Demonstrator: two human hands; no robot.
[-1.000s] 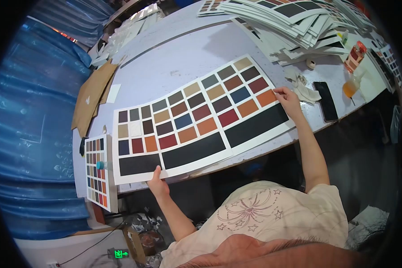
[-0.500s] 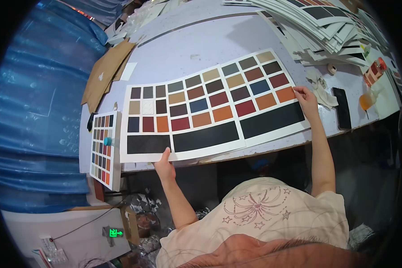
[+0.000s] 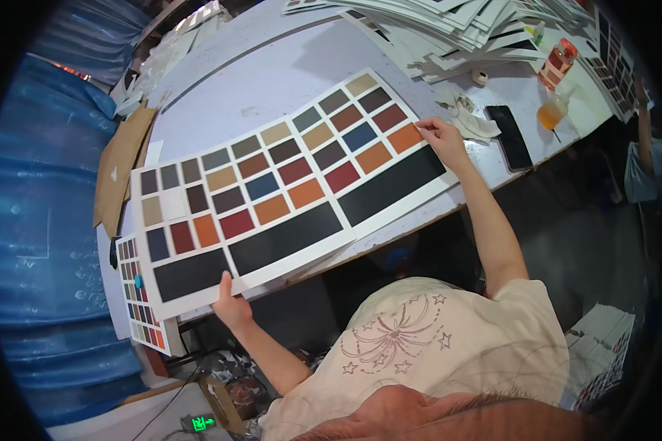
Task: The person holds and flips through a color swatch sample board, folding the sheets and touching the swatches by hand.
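Observation:
A wide white color swatch card (image 3: 294, 235) spans the near side of the table, its panels bearing rows of brown, tan, blue, red and orange squares above long black strips. My left hand (image 3: 232, 305) grips its lower left edge, thumb on top and fingers hidden beneath. At the right edge, beside an orange square, my right hand (image 3: 443, 141) pinches the card between thumb and fingers. The card bends along its fold lines and its near edge overhangs the table edge. One light square on the left panel looks blank white.
A stack of smaller swatch cards (image 3: 141, 305) with a blue-green cap on it sits at the left corner. Brown cardboard (image 3: 123, 165) lies behind it. To the right are a phone (image 3: 509, 138), a crumpled cloth (image 3: 467, 117), bottles (image 3: 557, 65) and piled cards (image 3: 456, 29). Another person's sleeve (image 3: 642, 173) shows far right.
My view has turned to the right, so the table and card appear shifted left and more slanted. Both hands keep the same holds on the card. Another person has come into view at right.

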